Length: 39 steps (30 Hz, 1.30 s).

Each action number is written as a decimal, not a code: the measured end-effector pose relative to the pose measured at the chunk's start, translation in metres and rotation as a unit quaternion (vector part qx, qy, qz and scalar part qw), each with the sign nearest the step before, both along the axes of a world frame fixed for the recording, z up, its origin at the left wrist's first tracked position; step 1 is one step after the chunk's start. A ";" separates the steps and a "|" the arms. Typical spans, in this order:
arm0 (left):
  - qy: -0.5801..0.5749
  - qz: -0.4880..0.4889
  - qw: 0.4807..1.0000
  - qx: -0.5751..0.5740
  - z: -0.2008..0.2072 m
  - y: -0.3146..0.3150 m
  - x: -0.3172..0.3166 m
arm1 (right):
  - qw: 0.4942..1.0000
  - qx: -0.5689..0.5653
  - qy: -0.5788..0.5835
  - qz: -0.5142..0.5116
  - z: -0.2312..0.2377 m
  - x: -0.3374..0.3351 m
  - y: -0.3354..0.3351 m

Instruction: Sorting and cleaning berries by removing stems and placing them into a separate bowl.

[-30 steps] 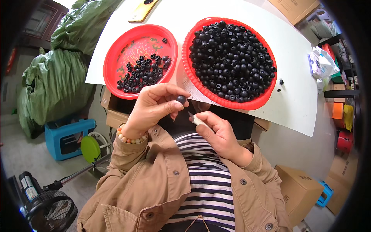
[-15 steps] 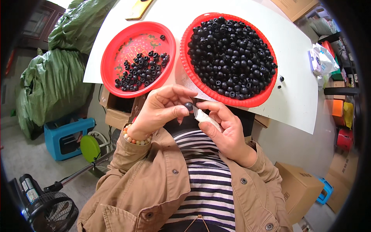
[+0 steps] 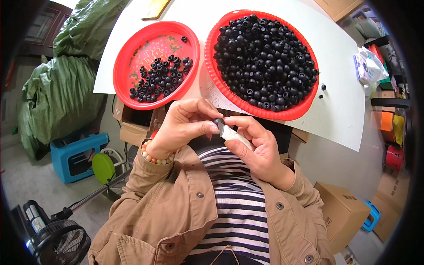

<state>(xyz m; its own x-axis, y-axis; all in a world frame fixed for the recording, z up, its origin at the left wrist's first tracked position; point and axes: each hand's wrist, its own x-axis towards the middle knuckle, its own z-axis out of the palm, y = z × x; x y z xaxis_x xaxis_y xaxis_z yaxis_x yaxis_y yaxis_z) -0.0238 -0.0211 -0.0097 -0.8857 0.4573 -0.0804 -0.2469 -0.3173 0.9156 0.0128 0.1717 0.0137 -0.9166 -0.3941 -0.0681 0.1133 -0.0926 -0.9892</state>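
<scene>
Between the thumb and forefinger of my left hand point(image 3: 183, 126) is a small round black piece point(image 3: 218, 121), hollow-looking like the others on the table. My right hand point(image 3: 260, 150) grips a small blade with a white-wrapped handle point(image 3: 234, 136), its metal edge against the black piece. Both hands meet in front of my striped shirt, just off the table's near edge. Beyond the left hand lies a round red tray point(image 3: 131, 57) with a small batch of such pieces. A larger red basin point(image 3: 211, 66), beyond the right hand, is heaped with them.
Two loose black pieces point(image 3: 323, 87) lie on the white table point(image 3: 340, 57) right of the basin. A yellow object point(image 3: 155, 9) is at the far edge. Below stand a blue stool point(image 3: 77, 159), a fan point(image 3: 64, 245) and a cardboard box point(image 3: 342, 212); green sacks point(image 3: 62, 97) fill the left.
The blade and my right fingers have come closer to the black piece, and the blade now touches it. The left hand keeps its pinch. The view has shifted slightly.
</scene>
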 end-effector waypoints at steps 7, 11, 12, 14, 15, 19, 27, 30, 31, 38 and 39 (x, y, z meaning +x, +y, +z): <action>0.031 0.020 0.999 0.017 -0.006 0.005 0.001 | 0.995 -0.094 -0.026 -0.018 -0.009 0.004 -0.005; 0.092 0.029 0.995 -0.009 -0.005 0.005 0.000 | 0.993 -0.105 -0.033 -0.035 -0.007 0.005 -0.008; 0.100 0.032 0.994 -0.016 -0.005 0.004 0.000 | 0.993 -0.107 -0.031 -0.038 -0.007 0.005 -0.008; 0.129 0.030 0.990 -0.049 -0.003 0.003 -0.001 | 0.996 -0.084 -0.017 -0.037 -0.008 0.006 -0.007; 0.143 0.029 0.987 -0.066 -0.002 0.002 -0.001 | 0.997 -0.073 -0.010 -0.037 -0.009 0.006 -0.006; 0.231 0.017 0.967 -0.102 -0.004 0.002 -0.003 | 0.991 -0.116 -0.055 -0.036 -0.008 0.003 -0.005; -0.039 -0.005 0.991 0.127 -0.013 0.010 0.003 | 0.971 -0.209 -0.119 -0.005 -0.005 0.000 -0.001; -0.075 -0.013 0.985 0.154 -0.011 0.011 0.004 | 0.970 -0.201 -0.135 -0.019 -0.008 0.000 0.000; -0.088 -0.013 0.983 0.160 -0.009 0.011 0.004 | 0.970 -0.200 -0.134 -0.026 -0.008 0.001 0.000; -0.106 -0.048 0.981 0.155 -0.013 0.009 0.004 | 0.975 -0.199 -0.072 -0.068 -0.003 0.000 -0.010; -0.111 -0.064 0.980 0.154 -0.013 0.009 0.004 | 0.972 -0.210 -0.071 -0.074 -0.002 0.000 -0.010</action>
